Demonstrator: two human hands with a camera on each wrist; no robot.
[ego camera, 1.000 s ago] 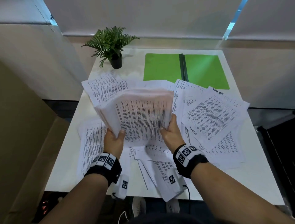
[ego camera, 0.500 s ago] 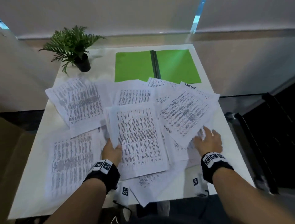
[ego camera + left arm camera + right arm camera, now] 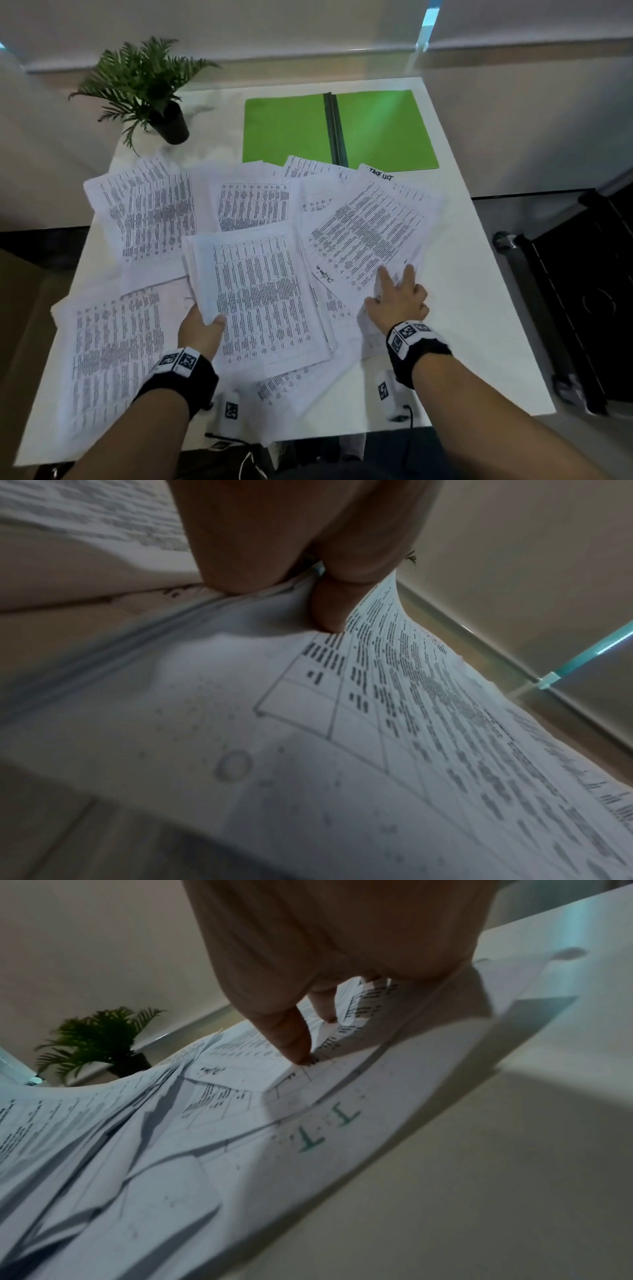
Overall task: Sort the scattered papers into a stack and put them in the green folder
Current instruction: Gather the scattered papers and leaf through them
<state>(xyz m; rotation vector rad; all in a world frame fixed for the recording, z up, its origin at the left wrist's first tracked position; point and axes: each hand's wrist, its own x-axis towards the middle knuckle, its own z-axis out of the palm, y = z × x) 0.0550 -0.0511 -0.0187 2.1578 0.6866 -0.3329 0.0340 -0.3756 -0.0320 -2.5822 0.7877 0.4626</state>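
The green folder (image 3: 383,130) lies open and flat at the far side of the white table (image 3: 479,308). A gathered stack of printed papers (image 3: 257,298) lies mid-table. My left hand (image 3: 212,318) grips its near left edge, thumb on top, and the left wrist view shows that thumb (image 3: 329,604) pressed on the stack (image 3: 377,750). My right hand (image 3: 394,291) is on a loose printed sheet (image 3: 370,233) to the right. In the right wrist view my thumb and fingers (image 3: 308,1031) pinch that sheet's near corner (image 3: 363,1001), which buckles upward.
More loose sheets are spread to the left (image 3: 109,359), at the back left (image 3: 150,212) and under the stack, some overhanging the near edge. A potted plant (image 3: 144,82) stands at the back left corner. A black object (image 3: 582,291) stands right of the table.
The stack, held up in both hands a second ago, now lies on the table in my left hand alone. My right hand let go, moved right and closed on a loose sheet's corner.
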